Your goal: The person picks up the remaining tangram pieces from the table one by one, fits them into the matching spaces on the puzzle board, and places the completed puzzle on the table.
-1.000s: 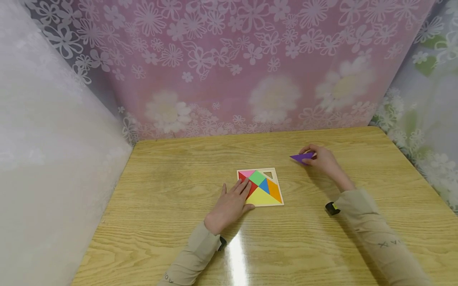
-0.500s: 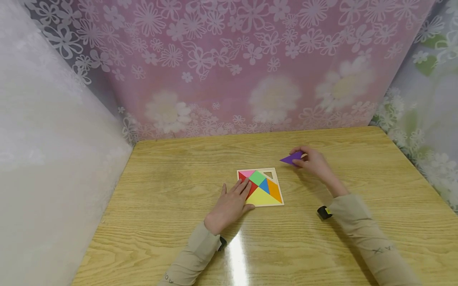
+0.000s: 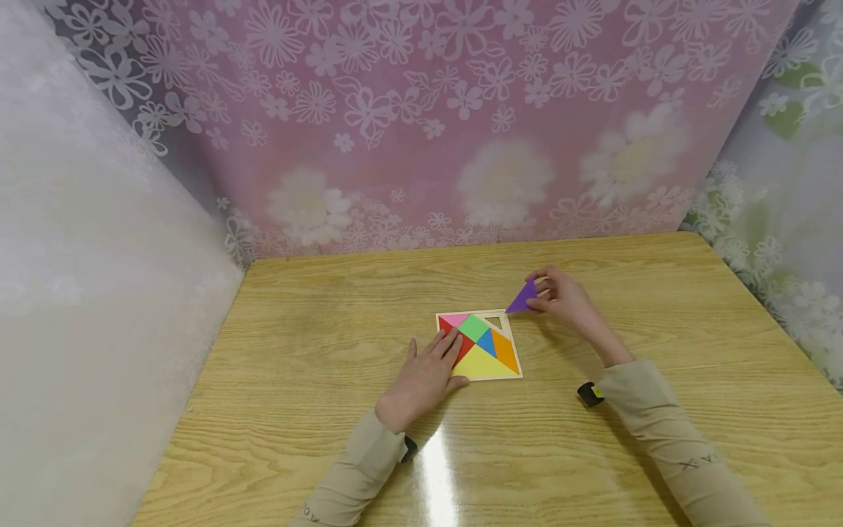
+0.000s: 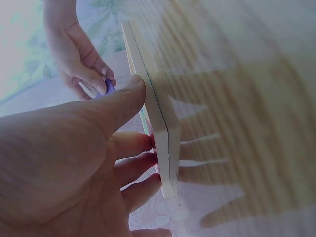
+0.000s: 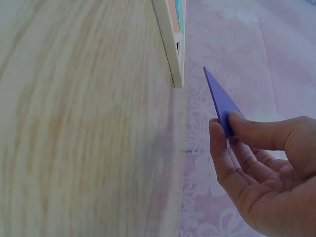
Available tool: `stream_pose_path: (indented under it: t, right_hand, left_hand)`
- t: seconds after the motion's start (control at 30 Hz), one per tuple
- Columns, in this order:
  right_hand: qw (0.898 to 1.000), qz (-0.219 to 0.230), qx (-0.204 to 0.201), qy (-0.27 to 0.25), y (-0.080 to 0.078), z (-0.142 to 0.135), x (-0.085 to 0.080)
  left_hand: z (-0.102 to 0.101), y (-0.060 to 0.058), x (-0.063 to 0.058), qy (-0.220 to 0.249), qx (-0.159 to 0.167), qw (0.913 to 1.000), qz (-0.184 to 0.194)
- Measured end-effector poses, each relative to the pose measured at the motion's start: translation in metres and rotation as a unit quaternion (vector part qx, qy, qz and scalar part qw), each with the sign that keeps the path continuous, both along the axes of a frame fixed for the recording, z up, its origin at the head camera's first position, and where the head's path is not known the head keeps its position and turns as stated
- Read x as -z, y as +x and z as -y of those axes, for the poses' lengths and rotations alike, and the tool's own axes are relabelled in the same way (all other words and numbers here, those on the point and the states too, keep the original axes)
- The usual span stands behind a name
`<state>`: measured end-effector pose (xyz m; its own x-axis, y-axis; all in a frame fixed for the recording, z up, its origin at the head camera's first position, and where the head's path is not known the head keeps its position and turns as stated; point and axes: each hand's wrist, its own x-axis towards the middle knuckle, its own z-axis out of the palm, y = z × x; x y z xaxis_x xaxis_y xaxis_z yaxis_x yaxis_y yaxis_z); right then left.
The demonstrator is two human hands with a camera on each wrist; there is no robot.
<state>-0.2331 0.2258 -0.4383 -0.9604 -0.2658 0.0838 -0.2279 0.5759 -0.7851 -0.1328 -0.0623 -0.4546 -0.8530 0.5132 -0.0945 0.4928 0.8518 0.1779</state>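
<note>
A square tangram tray (image 3: 488,378) with a pale wooden rim lies on the table, holding red, pink, green, blue, orange and yellow pieces. Its upper right corner shows bare wood with a small dark triangular opening. My left hand (image 3: 423,377) rests on the tray's left side, fingers straight across the red piece (image 3: 466,350); in the left wrist view the thumb touches the rim. Between thumb and fingers my right hand (image 3: 565,296) pinches a purple triangle (image 3: 523,297), raised off the table. One tip of the triangle points down toward the tray's upper right corner.
The wood-grain table (image 3: 316,337) extends around the tray on all sides. A pink flowered curtain (image 3: 408,146) stands behind its back edge, with a pale cloth (image 3: 112,256) on the left and another flowered cloth (image 3: 790,219) on the right.
My right hand has moved left to the tray's upper right corner with the purple triangle, which has turned so that its tip points down and left. The left hand and tray have stayed still.
</note>
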Motion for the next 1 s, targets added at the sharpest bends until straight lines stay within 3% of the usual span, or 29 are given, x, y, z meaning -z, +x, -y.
stream_pose_path:
  t: [0.6,1.0]
  right_hand:
    - [0.994,-0.013,-0.059,0.093,0.000,0.012,-0.003]
    - [0.992,-0.011,-0.053,0.117,-0.002,0.025,0.001]
  left_hand:
    - [0.000,0.000,0.000,0.006,0.002,1.0000,-0.006]
    - [0.000,0.000,0.001,0.006,0.001,1.0000,-0.002]
